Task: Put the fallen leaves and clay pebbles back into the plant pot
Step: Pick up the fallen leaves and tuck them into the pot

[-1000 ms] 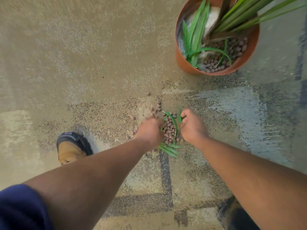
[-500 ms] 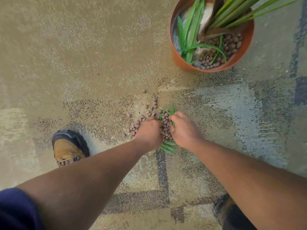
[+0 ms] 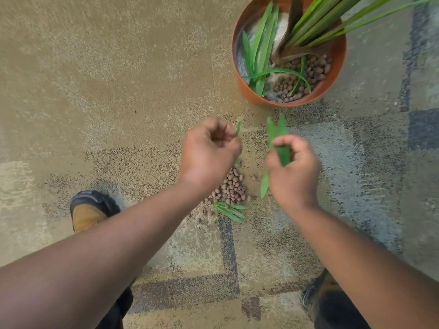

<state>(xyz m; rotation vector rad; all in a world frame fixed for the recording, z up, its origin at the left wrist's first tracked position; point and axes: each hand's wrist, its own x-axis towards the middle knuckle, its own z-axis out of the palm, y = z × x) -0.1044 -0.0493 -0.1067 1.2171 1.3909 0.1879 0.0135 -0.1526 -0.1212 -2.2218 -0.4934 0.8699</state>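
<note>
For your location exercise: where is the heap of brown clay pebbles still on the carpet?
In the head view, the heap of brown clay pebbles lies centre frame, between the left hand and right hand.

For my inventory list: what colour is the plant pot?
The plant pot is terracotta orange, seen in the head view.

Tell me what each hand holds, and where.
Right hand grips green leaves around their middle. Left hand is curled shut; a leaf tip shows beside it, contents hidden.
</note>
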